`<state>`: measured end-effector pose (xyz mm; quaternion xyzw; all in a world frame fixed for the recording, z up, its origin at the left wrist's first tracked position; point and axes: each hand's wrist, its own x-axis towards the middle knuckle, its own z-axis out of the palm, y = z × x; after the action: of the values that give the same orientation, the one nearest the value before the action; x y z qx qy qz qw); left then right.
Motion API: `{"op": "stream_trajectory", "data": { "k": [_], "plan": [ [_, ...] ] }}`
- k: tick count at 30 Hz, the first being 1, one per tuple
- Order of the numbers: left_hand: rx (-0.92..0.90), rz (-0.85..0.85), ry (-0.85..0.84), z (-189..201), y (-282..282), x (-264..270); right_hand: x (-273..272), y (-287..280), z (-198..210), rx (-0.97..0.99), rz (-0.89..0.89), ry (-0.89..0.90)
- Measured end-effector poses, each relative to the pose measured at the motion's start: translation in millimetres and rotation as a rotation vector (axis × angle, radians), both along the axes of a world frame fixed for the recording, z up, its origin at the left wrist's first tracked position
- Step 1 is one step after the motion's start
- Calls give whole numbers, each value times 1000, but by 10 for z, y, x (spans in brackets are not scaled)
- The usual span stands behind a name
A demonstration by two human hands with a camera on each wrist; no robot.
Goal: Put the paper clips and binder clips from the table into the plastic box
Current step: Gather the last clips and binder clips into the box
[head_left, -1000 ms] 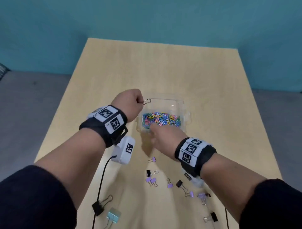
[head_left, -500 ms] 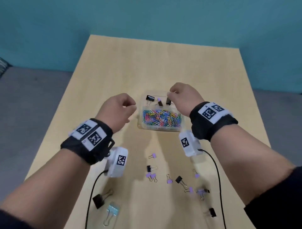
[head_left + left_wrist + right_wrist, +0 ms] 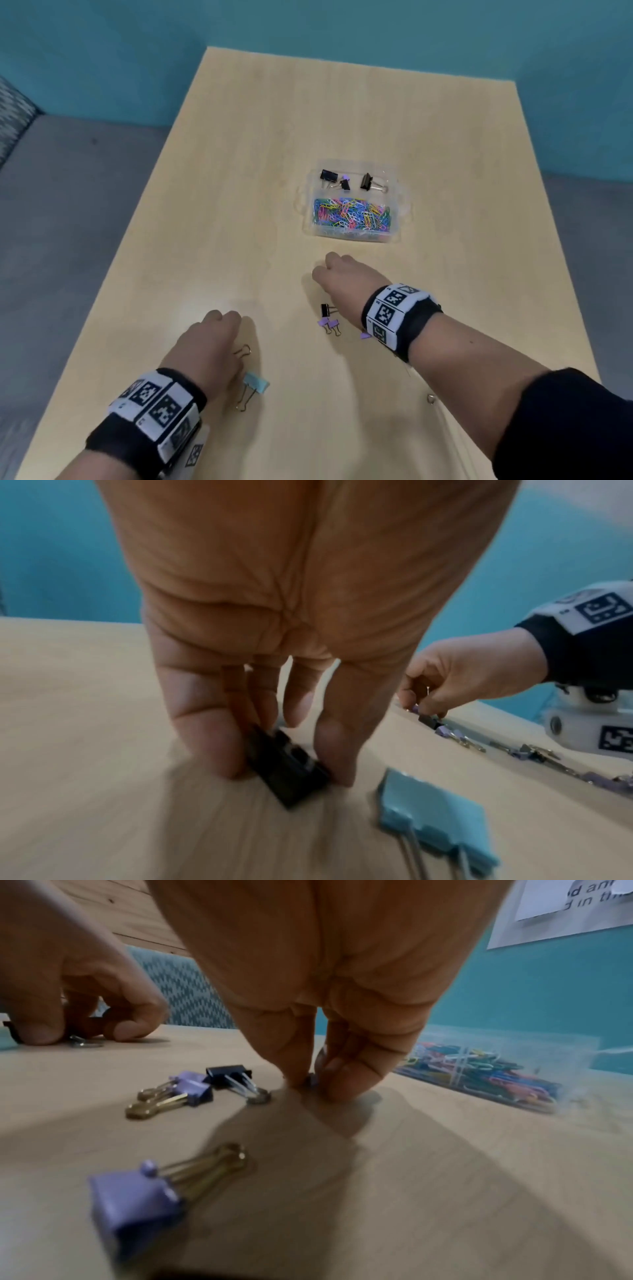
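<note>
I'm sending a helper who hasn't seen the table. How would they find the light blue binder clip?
On the wooden table, look at the near edge, beside the left hand. The light blue binder clip is the largest and the only blue one.

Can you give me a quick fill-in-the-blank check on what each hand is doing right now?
1. The left hand grips a ____ binder clip on the table.
2. The light blue binder clip lies on the ____.
3. The near compartment of the plastic box holds coloured ____ clips.
4. The right hand pinches a small clip against the ____.

Missing words: black; table; paper; table
</note>
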<state>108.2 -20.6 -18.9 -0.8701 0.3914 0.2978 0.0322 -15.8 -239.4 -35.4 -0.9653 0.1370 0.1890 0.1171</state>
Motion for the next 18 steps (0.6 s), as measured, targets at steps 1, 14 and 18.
{"op": "stream_trajectory", "data": {
  "k": [1,14,18],
  "plan": [
    [-7,22,8,-32,4,-6,-5,11,3,0,-18,-10],
    [-109,268,54,-95,185,-25,-221,-17,105,536,-772,-183],
    [-284,497,186,-102,373,19,-264,15,134,594,-829,-188]
  ]
}}
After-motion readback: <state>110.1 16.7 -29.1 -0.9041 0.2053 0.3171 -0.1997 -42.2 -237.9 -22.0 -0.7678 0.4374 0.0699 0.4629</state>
